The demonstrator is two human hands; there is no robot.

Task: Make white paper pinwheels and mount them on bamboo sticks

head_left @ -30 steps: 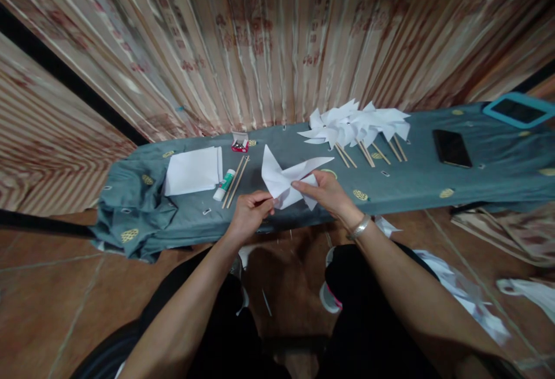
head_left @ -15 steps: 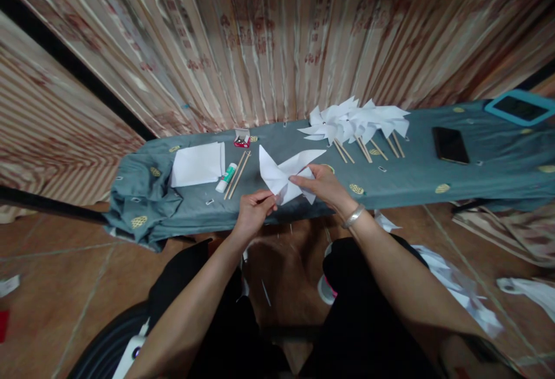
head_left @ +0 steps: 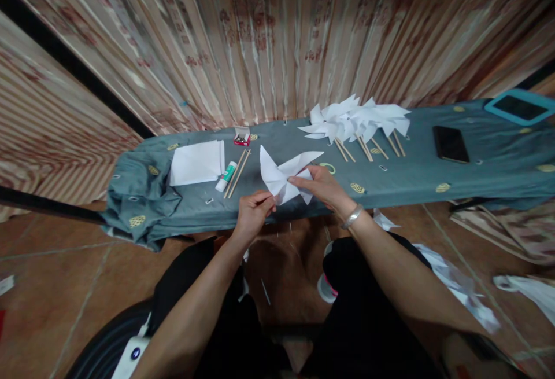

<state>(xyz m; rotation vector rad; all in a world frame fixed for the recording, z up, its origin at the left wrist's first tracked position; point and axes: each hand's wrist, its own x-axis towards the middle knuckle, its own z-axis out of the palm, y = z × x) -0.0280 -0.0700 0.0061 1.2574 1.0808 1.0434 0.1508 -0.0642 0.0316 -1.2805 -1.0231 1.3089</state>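
Observation:
Both of my hands hold a white folded paper pinwheel (head_left: 281, 175) just above the near edge of a low bench draped in grey-blue cloth (head_left: 403, 179). My left hand (head_left: 252, 212) pinches its lower left corner. My right hand (head_left: 321, 185) grips the middle and right flaps, thumb on top. Two paper points stick up and to the right, free of the fingers.
On the cloth lie a stack of white sheets (head_left: 197, 162), a glue stick (head_left: 226, 176), wooden sticks (head_left: 237, 173), a small red box (head_left: 241, 136), several finished pinwheels on sticks (head_left: 355, 121), a black phone (head_left: 451, 144) and a blue-cased tablet (head_left: 519, 107). Paper scraps (head_left: 459, 289) litter the floor at right.
The hands and the paper have barely moved; only the view has shifted a little, with my left fingers staying pinched on the corner.

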